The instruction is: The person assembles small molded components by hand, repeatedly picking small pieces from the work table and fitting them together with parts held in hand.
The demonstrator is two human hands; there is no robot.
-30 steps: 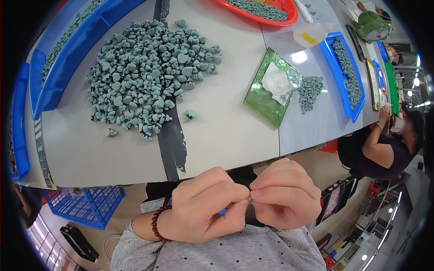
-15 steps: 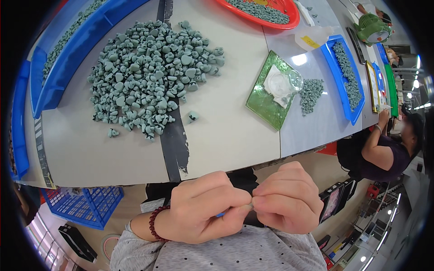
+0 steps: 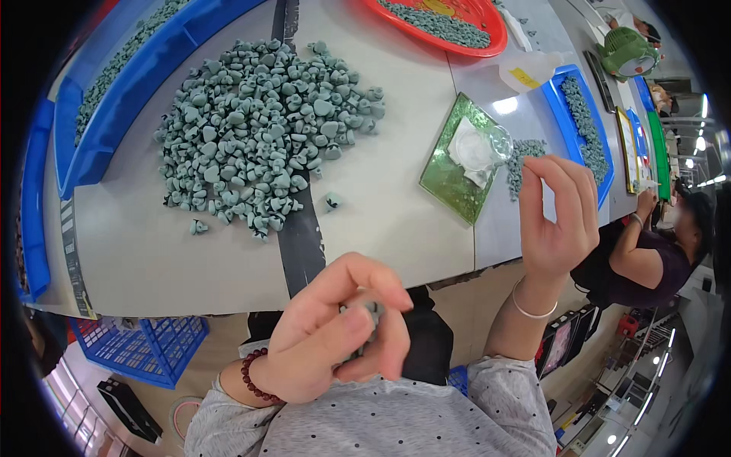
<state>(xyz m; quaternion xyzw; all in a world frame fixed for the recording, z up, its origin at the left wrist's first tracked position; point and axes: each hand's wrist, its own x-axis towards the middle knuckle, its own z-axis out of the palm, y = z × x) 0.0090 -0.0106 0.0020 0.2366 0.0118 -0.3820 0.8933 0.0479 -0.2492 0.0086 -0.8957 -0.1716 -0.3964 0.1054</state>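
Note:
My left hand [image 3: 320,335], with a dark red bead bracelet at its wrist, is curled in front of my body below the table edge. Grey-green moulded plastic [image 3: 371,308] shows between its thumb and fingers; the fingers hide most of it. My right hand [image 3: 563,213] is raised at the table's right, its thumb and fingertips drawn together in a pinch. Whether anything sits in that pinch is too small to tell. Beside its fingertips lies a small heap of tiny grey-green parts [image 3: 518,179]. A large pile of rounded grey-green pieces [image 3: 251,129] spreads over the table's left half.
A green glossy plate [image 3: 457,190] carries white paper and a clear round dish [image 3: 480,148]. Blue trays of parts stand at left [image 3: 122,126] and right [image 3: 554,95]. A red basin [image 3: 430,44] is at the back. Another person [image 3: 655,251] sits to the right.
My hands have parted from their meeting fingertips. The right one has swung up and right to the small heap; the left has turned and curled round the grey-green plastic.

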